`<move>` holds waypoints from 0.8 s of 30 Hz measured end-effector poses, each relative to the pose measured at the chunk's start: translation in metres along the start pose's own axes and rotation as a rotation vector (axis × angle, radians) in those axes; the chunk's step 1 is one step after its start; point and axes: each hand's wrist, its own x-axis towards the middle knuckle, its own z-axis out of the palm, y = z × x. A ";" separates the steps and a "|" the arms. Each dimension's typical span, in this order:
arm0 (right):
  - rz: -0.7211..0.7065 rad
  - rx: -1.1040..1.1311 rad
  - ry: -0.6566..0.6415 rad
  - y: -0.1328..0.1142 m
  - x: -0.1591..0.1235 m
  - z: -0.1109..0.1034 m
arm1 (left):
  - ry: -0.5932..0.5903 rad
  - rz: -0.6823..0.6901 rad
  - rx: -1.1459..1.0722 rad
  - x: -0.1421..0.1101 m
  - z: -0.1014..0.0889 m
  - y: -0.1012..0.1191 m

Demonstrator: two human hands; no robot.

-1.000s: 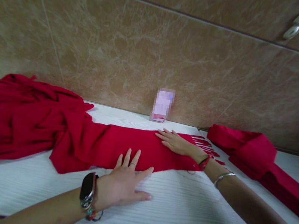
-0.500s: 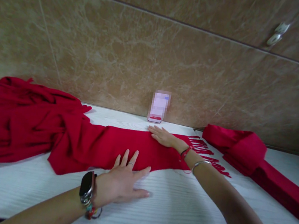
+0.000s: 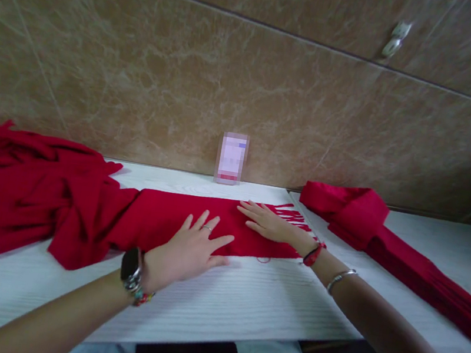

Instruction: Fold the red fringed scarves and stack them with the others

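Observation:
A red fringed scarf [image 3: 176, 215] lies along the white table, flat in its middle and right part, with tassels at its right end. My left hand [image 3: 188, 246] rests open on its near edge, fingers spread, with a ring and a dark watch showing. Near the tasselled end, my right hand [image 3: 268, 223] lies flat on the cloth, fingers stretched out to the left. Neither hand grips the fabric. To the left the red cloth is heaped in loose folds [image 3: 37, 187]; whether that heap is all one piece I cannot tell.
A second red scarf [image 3: 345, 215], folded over itself, lies to the right with its fringe toward the near edge. A phone [image 3: 231, 161] leans against the brown marbled wall [image 3: 165, 82]. The white table [image 3: 215, 304] ends just before my legs.
The view has turned slightly right, so everything sits further left. My left hand has moved further onto the scarf; my right hand has shifted right along it toward the tassels.

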 end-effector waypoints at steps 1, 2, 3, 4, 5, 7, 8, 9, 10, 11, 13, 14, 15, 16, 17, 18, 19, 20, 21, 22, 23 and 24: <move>-0.020 0.000 0.009 -0.005 0.002 -0.001 | -0.029 0.058 -0.014 0.005 0.004 0.003; -0.046 0.002 0.018 -0.010 0.004 -0.002 | -0.068 0.098 -0.034 0.010 0.008 0.006; -0.078 0.004 0.023 -0.015 0.007 -0.003 | -0.101 0.117 -0.052 0.013 0.013 0.007; -0.113 0.008 0.023 -0.020 0.010 -0.003 | -0.123 0.122 -0.064 0.015 0.017 0.006; -0.147 0.015 0.016 -0.024 0.013 -0.002 | -0.136 0.121 -0.072 0.016 0.020 0.005; -0.196 0.036 -0.008 -0.025 0.018 0.001 | -0.146 0.115 -0.083 0.015 0.025 0.002; -0.203 0.045 -0.017 -0.023 0.020 0.003 | -0.150 0.115 -0.088 0.015 0.026 0.001; -0.198 0.048 -0.022 -0.018 0.021 0.006 | -0.157 0.115 -0.093 0.014 0.026 0.000; -0.177 0.047 -0.022 -0.010 0.023 0.008 | -0.165 0.115 -0.095 0.014 0.026 -0.001; -0.143 0.041 -0.021 -0.001 0.024 0.009 | -0.173 0.114 -0.095 0.014 0.026 -0.001; -0.047 0.022 -0.015 0.022 0.027 0.010 | -0.176 0.115 -0.090 0.014 0.025 -0.001; 0.005 0.008 -0.010 0.032 0.029 0.010 | -0.174 0.118 -0.089 0.014 0.025 -0.001; 0.049 -0.011 0.002 0.041 0.030 0.008 | -0.168 0.122 -0.088 0.014 0.026 -0.001; 0.079 -0.029 0.020 0.045 0.032 0.006 | -0.159 0.126 -0.089 0.014 0.026 -0.001; 0.088 -0.042 0.043 0.046 0.033 0.004 | -0.149 0.128 -0.092 0.014 0.027 -0.002; 0.074 -0.047 0.068 0.042 0.033 0.003 | -0.139 0.127 -0.095 0.014 0.027 -0.002; 0.038 -0.041 0.087 0.035 0.034 0.001 | -0.133 0.124 -0.099 0.013 0.028 -0.002; -0.016 -0.025 0.094 0.026 0.033 0.001 | -0.128 0.121 -0.102 0.013 0.028 -0.002; -0.077 -0.004 0.088 0.016 0.032 0.001 | -0.123 0.119 -0.105 0.013 0.028 -0.001; -0.132 0.014 0.069 0.007 0.030 0.003 | -0.120 0.118 -0.107 0.013 0.028 -0.001; -0.171 0.027 0.043 0.002 0.027 0.005 | -0.117 0.117 -0.109 0.013 0.028 -0.001; -0.183 0.033 0.017 0.000 0.024 0.007 | -0.115 0.119 -0.108 0.013 0.028 -0.001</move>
